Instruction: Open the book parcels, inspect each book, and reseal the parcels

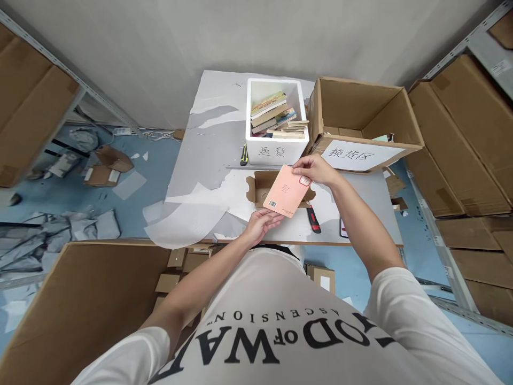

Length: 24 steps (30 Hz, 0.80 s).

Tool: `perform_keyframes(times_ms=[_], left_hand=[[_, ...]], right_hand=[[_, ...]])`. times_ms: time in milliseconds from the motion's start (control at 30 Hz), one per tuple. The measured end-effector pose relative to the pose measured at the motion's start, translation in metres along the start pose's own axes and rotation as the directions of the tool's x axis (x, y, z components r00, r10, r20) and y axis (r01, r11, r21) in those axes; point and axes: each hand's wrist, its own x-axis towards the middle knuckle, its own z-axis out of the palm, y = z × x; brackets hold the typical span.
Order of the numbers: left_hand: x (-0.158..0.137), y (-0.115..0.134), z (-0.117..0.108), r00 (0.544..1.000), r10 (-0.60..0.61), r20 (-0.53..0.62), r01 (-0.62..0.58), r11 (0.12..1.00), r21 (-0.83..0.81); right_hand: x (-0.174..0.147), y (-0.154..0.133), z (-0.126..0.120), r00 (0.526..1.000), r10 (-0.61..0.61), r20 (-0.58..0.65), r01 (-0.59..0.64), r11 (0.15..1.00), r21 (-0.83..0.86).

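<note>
Pink book (285, 193), 1 item: sitting between the person's 2 hands, above the worktable (192, 166), with a barcode facing up. Its long axis is slanting from the near end, at the body and slightly left, to the far end, toward the wall and slightly right. Listing by the person's left and right, as I am watching:

- Cutter, yellow and black (244, 154), 1: lying just left of the foam bin.
- Left hand (260, 224), 1: lying nearer the body, touching the book's near edge with half-curled fingers; whether it is pinching or only propping, I cannot tell.
- Small cardboard box (261, 184), 1: standing open, partly hidden beneath the book.
- Foam bin, white (276, 152), 1: standing beyond the book, holding a heap of books (272, 115).
- Right hand (317, 170), 1: pinching the far edge between thumb and fingers, close to a red-outlined mark.
- Knife, red and black (314, 219), 1: lying below the right forearm's wrist end.
- Large carton (364, 152), 1: standing open, right of the bin.
</note>
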Motion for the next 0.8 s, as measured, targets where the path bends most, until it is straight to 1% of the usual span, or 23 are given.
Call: perform_keyframes(times_ms=[67,200,300,400,500,633,700,800], left_hand=[[0.0,-0.002,0.0,0.999,0.024,-0.033,-0.023,0.999,0.032],[0.0,-0.007,0.0,0.993,0.037,-0.111,-0.031,0.998,0.061],[0.001,-0.01,0.001,0.993,0.04,-0.113,-0.033,0.998,0.055],[0.003,-0.012,0.002,0.992,0.042,-0.117,-0.037,0.998,0.044],[0.004,-0.014,0.002,0.99,0.048,-0.133,-0.043,0.998,0.037],[0.004,-0.014,0.001,0.969,0.093,-0.227,-0.095,0.995,0.001],[0.003,-0.013,0.002,0.957,0.111,-0.266,-0.121,0.992,-0.021],[0.003,-0.012,0.004,0.959,0.121,-0.255,-0.133,0.991,-0.03]], right_hand=[[0.003,0.004,0.002,0.999,0.027,-0.024,-0.027,0.999,-0.017],[0.006,0.01,0.006,0.996,0.084,-0.008,-0.084,0.996,0.0],[0.007,0.015,0.006,0.994,0.112,0.0,-0.112,0.994,0.014],[0.008,0.017,0.003,0.994,0.11,0.018,-0.11,0.993,0.03],[0.005,0.016,-0.001,0.994,0.078,0.077,-0.082,0.995,0.049],[-0.001,0.012,-0.008,0.974,-0.015,0.226,0.008,0.999,0.032],[-0.002,0.012,-0.01,0.972,-0.068,0.225,0.073,0.997,-0.01],[0.001,0.012,-0.011,0.97,-0.177,0.164,0.191,0.979,-0.076]])
